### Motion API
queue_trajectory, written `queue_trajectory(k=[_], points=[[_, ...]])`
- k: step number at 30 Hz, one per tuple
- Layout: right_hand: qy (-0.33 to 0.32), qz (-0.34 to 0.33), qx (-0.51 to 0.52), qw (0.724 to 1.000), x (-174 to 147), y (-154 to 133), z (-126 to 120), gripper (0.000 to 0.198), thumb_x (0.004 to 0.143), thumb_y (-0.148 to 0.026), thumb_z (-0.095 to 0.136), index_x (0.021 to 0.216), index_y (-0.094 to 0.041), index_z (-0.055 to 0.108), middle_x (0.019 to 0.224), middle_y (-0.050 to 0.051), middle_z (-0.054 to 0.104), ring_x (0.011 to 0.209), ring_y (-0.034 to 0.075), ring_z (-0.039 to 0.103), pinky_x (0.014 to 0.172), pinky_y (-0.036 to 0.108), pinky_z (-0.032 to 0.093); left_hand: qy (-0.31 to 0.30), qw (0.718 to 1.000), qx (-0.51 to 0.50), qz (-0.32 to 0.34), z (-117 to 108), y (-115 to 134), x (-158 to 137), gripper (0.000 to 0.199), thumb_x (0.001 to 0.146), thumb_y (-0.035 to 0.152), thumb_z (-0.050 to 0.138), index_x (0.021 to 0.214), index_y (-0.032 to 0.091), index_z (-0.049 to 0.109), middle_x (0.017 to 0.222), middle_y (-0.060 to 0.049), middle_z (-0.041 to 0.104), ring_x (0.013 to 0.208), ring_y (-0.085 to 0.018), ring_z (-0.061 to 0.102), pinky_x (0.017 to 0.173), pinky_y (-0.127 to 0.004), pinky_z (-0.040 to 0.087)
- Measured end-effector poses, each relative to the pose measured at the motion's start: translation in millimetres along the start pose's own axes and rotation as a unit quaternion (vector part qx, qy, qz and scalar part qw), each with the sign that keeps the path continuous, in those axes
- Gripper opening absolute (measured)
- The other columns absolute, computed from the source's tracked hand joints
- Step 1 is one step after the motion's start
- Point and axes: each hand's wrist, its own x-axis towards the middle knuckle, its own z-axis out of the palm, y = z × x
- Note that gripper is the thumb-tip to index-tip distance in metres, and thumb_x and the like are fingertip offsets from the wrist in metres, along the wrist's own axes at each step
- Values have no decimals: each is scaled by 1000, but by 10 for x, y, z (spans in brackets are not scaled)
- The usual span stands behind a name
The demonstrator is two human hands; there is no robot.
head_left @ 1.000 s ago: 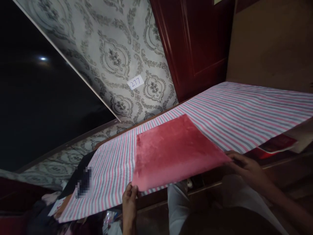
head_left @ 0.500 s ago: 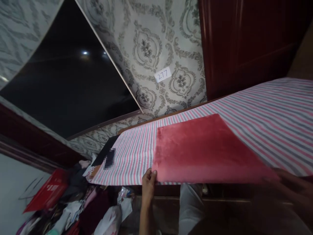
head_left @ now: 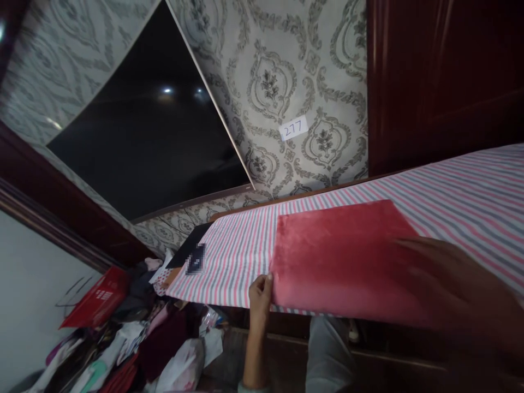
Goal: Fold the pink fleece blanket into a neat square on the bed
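A red plush cloth [head_left: 335, 256], four-sided and lying flat, rests on a pink, grey and white striped cover [head_left: 233, 251]. My left hand [head_left: 260, 292] is closed at the cloth's near left corner, the thumb on top and the fingers curled at the edge. Over the cloth's right part is my right hand [head_left: 454, 278], blurred by motion, its fingers stretched out flat toward the left. It hides the cloth's right end. Whether the right palm presses on the cloth or hovers just above it, I cannot tell.
A dark television screen [head_left: 176, 131] and a paper label marked 277 [head_left: 293, 127] are on the patterned wall. A dark pixelated item [head_left: 196, 259] lies at the cover's left end. Clothes and bags [head_left: 180, 365] are piled on the floor at left, beside a red bag [head_left: 98, 297].
My right hand has left the cloth's near right corner and moved up and left over its surface. My left hand stays at the left corner. The view has shifted left.
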Motion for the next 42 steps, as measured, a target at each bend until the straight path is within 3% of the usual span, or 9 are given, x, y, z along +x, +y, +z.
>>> queue_trajectory(k=[4,8,11,14,20,26,33,37,42], points=[[-98,-97,11,990,588,-533,417,64,96,-62,36,140,-22,60,145,12,56,137,34,50,115,55,44,5,1000,4,12,2,21,-12,65,65,83,69,63,19,58,59,3,45,62,-13,40,60,-25,33],[-221,-154,-30,963,1110,-762,778,66,94,-56,44,144,-15,57,154,16,46,146,37,38,120,57,34,21,999,19,26,-51,62,-12,56,70,74,70,64,19,63,65,0,54,68,-17,50,66,-28,40],[-273,-134,-91,948,1465,-801,1031,62,93,-48,49,147,-16,55,157,17,41,147,37,35,121,54,30,77,995,34,62,-38,58,45,42,73,62,70,77,20,73,85,-8,67,85,-23,60,76,-31,46],[-278,-93,-125,948,1659,-678,1289,63,93,-46,50,150,-19,52,159,17,38,148,38,32,119,57,31,42,998,15,39,14,22,96,37,72,50,71,92,20,77,93,-10,73,89,-25,64,82,-35,49],[-254,-56,-162,952,1462,-163,1649,65,96,-56,35,151,-24,50,157,12,44,146,36,37,119,61,30,-27,997,-70,19,64,-42,66,40,71,44,78,101,17,74,90,-5,73,83,-19,64,78,-29,49],[-231,-83,-189,951,1357,17,1752,71,97,-60,25,154,-24,46,159,11,41,146,35,38,118,61,32,-81,982,-139,-97,119,-56,80,88,63,58,87,136,17,60,91,-6,74,73,-16,66,68,-26,51],[-231,-80,-184,952,1369,56,1769,71,96,-61,24,153,-26,47,159,10,42,146,36,38,118,61,32,-78,981,-153,-87,93,12,15,76,65,58,87,125,16,65,108,-12,76,82,-20,71,69,-27,53],[-223,-77,-181,955,1364,74,1787,71,96,-62,25,153,-27,47,158,9,42,145,36,38,117,61,32,-108,977,-156,-96,36,55,-30,77,62,62,87,119,16,67,95,-9,76,71,-17,68,64,-25,50],[-234,-75,-192,950,1370,49,1774,73,96,-62,23,154,-24,47,159,10,41,146,36,36,118,61,31,-125,984,-91,-89,66,2,47,62,65,73,78,79,13,71,66,-3,65,58,-12,53,53,-22,37]])
